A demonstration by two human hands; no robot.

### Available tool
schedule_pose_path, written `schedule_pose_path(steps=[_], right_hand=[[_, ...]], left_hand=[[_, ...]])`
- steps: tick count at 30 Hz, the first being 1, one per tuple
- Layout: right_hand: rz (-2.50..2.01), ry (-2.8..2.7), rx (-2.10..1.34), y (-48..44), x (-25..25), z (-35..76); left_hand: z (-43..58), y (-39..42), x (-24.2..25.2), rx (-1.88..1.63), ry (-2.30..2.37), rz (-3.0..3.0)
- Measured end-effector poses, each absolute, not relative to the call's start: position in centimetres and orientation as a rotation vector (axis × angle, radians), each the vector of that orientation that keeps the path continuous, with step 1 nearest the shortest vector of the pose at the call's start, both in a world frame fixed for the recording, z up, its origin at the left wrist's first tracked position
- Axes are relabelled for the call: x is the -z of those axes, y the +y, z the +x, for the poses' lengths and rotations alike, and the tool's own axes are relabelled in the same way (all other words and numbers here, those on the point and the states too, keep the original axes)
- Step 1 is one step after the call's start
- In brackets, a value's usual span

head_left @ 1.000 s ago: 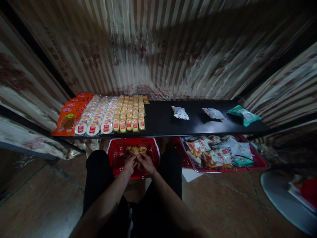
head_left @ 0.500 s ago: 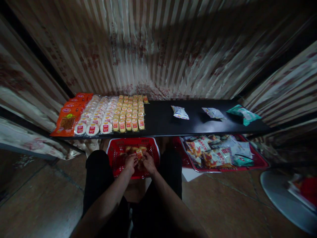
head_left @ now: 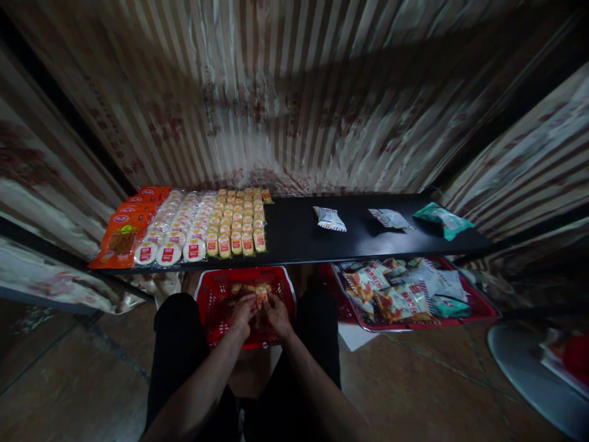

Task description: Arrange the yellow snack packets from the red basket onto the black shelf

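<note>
Between my two hands, above the inside of a red plastic basket [head_left: 202,307], is a small yellow wrapped cake [head_left: 261,293] with an orange-red label. My right hand [head_left: 278,315] pinches its right side. The curled fingers of my left hand [head_left: 243,314] close on it from the left, though dim light blurs the exact contact. More wrapped cakes [head_left: 248,288] lie in the basket, partly hidden by my hands. Rows of similar yellow cakes [head_left: 236,239] stand on the black shelf [head_left: 294,239] just above the basket.
White round wrapped crackers [head_left: 169,253] and orange bags [head_left: 120,236] fill the shelf's left end. Two small white packets [head_left: 330,218] [head_left: 391,218] and a green packet [head_left: 444,220] lie to the right. Below, a second red basket [head_left: 483,310] holds several snack bags. Striped cloth [head_left: 294,110] hangs behind.
The view has tilted slightly, so the shelf and baskets sit lower in the picture. The cake between my hands now stands more upright.
</note>
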State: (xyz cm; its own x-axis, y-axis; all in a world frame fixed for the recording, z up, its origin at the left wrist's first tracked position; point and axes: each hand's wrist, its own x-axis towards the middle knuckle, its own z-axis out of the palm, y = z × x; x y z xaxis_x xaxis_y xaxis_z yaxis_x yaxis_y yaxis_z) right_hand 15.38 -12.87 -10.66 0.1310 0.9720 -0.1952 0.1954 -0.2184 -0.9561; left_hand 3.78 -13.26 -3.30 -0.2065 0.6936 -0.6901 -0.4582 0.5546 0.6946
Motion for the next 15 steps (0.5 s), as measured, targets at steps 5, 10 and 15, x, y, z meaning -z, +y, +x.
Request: schedule_pose_path(steps=[5,10,15], right_hand=[[-1.578,-1.138,-1.161,-13.1,10.3,15.5],[-1.521,-1.133,-1.13,-12.9,9.8,15.6],[-1.514,-1.13,-1.073,-12.8,9.7,15.7]], left_hand=[[4.3,-13.1,2.4,-1.059,1.447,0.268],[4.7,-13.1,1.9,-1.07,1.451,0.311],[4.9,-12.7,1.8,-1.102,1.416,0.349]])
